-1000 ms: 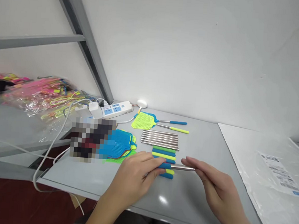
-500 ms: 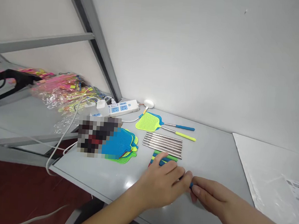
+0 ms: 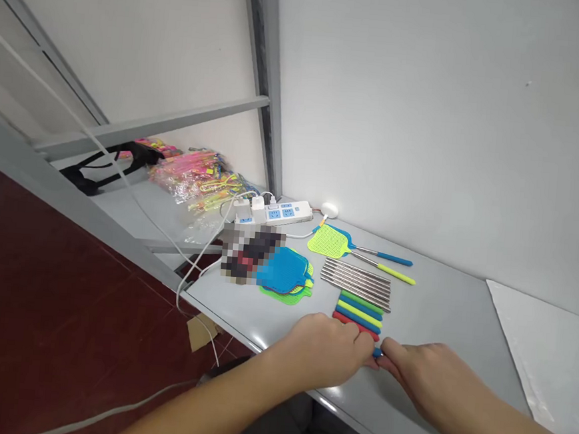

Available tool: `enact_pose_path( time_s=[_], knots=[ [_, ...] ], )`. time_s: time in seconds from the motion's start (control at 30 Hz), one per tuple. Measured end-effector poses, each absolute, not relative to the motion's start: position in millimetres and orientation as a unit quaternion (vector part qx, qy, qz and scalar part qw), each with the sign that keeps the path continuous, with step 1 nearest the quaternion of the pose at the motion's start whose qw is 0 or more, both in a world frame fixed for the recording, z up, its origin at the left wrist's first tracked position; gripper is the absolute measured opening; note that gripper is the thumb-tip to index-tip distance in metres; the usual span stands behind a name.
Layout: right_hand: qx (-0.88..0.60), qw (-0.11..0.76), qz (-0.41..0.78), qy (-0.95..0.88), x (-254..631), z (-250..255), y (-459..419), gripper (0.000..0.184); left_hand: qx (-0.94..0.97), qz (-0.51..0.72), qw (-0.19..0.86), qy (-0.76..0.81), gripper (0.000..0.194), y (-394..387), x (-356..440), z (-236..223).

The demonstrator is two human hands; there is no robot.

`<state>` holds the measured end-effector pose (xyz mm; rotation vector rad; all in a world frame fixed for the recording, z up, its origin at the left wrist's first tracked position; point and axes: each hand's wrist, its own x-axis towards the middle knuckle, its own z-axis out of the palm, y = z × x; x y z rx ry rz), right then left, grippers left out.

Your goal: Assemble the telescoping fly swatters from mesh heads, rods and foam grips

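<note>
My left hand point(image 3: 326, 350) is closed around a blue handle grip point(image 3: 378, 352), whose end shows between my hands. Close against it, my right hand point(image 3: 437, 376) is closed on the metal rod coming out of that grip; only a glint of the rod is visible. Just beyond lie several loose coloured handle grips point(image 3: 359, 311) in green, blue, yellow and red. Behind them is a row of thin metal rods point(image 3: 357, 282). Left of these, perforated fly swatter heads point(image 3: 285, 270) are stacked, blue on top. A yellow fly swatter point(image 3: 330, 242) with rod and grip overlaps a blue one point(image 3: 391, 257).
A white power strip point(image 3: 289, 215) with plugs and cables stands at the back, beside a white round device point(image 3: 329, 210). A pixelated item point(image 3: 251, 254) touches the swatter heads. Bagged colourful items point(image 3: 192, 176) lie on the left shelf. A white package point(image 3: 549, 358) covers the table's right side.
My right hand went from flat against the rod's tip to closed around the rod beside the grip. Both hands moved toward the table's front edge, and the view swung left.
</note>
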<state>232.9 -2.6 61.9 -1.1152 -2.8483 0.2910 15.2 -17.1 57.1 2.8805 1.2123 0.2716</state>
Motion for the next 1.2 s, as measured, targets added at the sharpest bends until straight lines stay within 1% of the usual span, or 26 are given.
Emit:
enact_pose_path(
  time_s=[0.07, 0.13, 0.23, 0.33, 0.43, 0.53, 0.63, 0.7, 0.77, 0.87, 0.97, 1.0, 1.03, 1.07, 1.13, 1.17, 1.2],
  knots=[
    [-0.326, 0.038, 0.016, -0.945, 222, 61, -7, 0.018, 0.916, 0.091, 0.026, 0.390, 0.025, -23, 2, 60],
    [-0.294, 0.031, -0.043, -0.954, 212, 64, -11, 0.017, 0.912, 0.090, 0.052, 0.397, 0.029, -27, -11, 63],
    [-0.256, 0.022, -0.099, -0.961, 196, 73, -13, 0.021, 0.906, 0.082, 0.101, 0.402, 0.033, -29, -29, 69],
    [-0.238, 0.014, -0.140, -0.961, 186, 80, -12, 0.026, 0.893, 0.082, 0.183, 0.402, 0.036, -25, -41, 75],
    [-0.228, 0.012, -0.171, -0.959, 188, 83, -12, 0.027, 0.854, 0.097, 0.345, 0.377, 0.033, -18, -43, 79],
    [-0.214, 0.029, -0.196, -0.957, 200, 88, -17, 0.021, 0.774, 0.079, 0.537, 0.327, 0.035, -13, -35, 79],
    [-0.187, 0.028, -0.215, -0.958, 222, 92, -26, 0.017, 0.610, 0.005, 0.736, 0.292, 0.038, -17, -18, 72],
    [-0.176, 0.035, -0.209, -0.961, 238, 92, -32, 0.017, 0.470, -0.042, 0.845, 0.253, 0.038, -24, -4, 64],
    [-0.174, 0.050, -0.194, -0.964, 254, 89, -36, 0.015, 0.368, -0.068, 0.903, 0.209, 0.038, -30, 9, 56],
    [-0.171, 0.079, -0.169, -0.967, 275, 83, -36, 0.013, 0.305, -0.080, 0.931, 0.183, 0.039, -36, 28, 48],
    [-0.169, 0.088, -0.182, -0.965, 290, 76, -30, 0.015, 0.350, -0.073, 0.908, 0.217, 0.040, -38, 46, 48],
    [-0.179, 0.082, -0.194, -0.961, 292, 74, -27, 0.016, 0.413, -0.045, 0.872, 0.257, 0.039, -38, 53, 50],
    [-0.199, 0.076, -0.203, -0.956, 293, 72, -24, 0.018, 0.502, 0.000, 0.806, 0.313, 0.037, -39, 59, 52],
    [-0.227, 0.073, -0.205, -0.949, 293, 71, -22, 0.020, 0.602, 0.057, 0.702, 0.376, 0.034, -39, 65, 54],
    [-0.299, 0.084, -0.190, -0.931, 289, 70, -21, 0.021, 0.769, 0.163, 0.407, 0.465, 0.022, -39, 73, 57],
    [-0.336, 0.093, -0.172, -0.921, 286, 71, -21, 0.020, 0.817, 0.195, 0.259, 0.476, 0.018, -37, 75, 59],
    [-0.370, 0.101, -0.147, -0.912, 283, 72, -22, 0.019, 0.848, 0.211, 0.138, 0.467, 0.018, -34, 76, 59]
  ],
)
